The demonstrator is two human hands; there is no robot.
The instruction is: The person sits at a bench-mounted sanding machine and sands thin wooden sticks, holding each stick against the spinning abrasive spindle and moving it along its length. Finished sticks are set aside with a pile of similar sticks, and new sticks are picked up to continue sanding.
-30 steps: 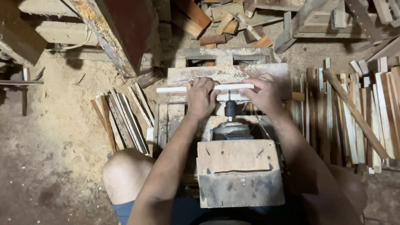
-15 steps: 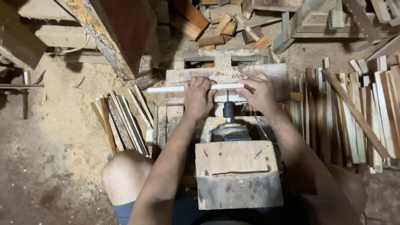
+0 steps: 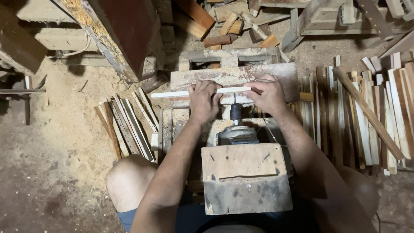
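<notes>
Pale wooden strip (image 3: 200,92) lying crosswise along the far part of the wooden worktop (image 3: 233,75), level, directly beyond the tip of the dark drill chuck (image 3: 235,113). Left end of the strip jutting out past the worktop's left edge, over the floor; right end hidden under fingers. Left hand (image 3: 204,100) clamped down on the strip's middle, fingers curled over its top, just left of the chuck. Right hand (image 3: 269,92) closed around the strip's right portion, thumb and fingers pinching it, just right of the chuck. Both hands close together, chuck between them. Contact between bit and strip impossible to tell, masked by the hands.

Behind the chuck, toward the body, a grey motor housing (image 3: 238,134), then a worn wooden block (image 3: 246,177) with a dark lower half, at the worktop's near edge. Bare knee (image 3: 125,181) left of the block, forearms reaching forward on either side of it.

Left of the worktop, a loose fan of thin strips (image 3: 127,125) lying on the sawdust-covered floor (image 3: 56,129). Right of the worktop, a dense stack of similar slats (image 3: 366,116), laid roughly parallel, with one longer stick resting diagonally across them. Beyond the far edge, scattered offcuts (image 3: 228,23) and a dark red slanted board (image 3: 125,30) at upper left.
</notes>
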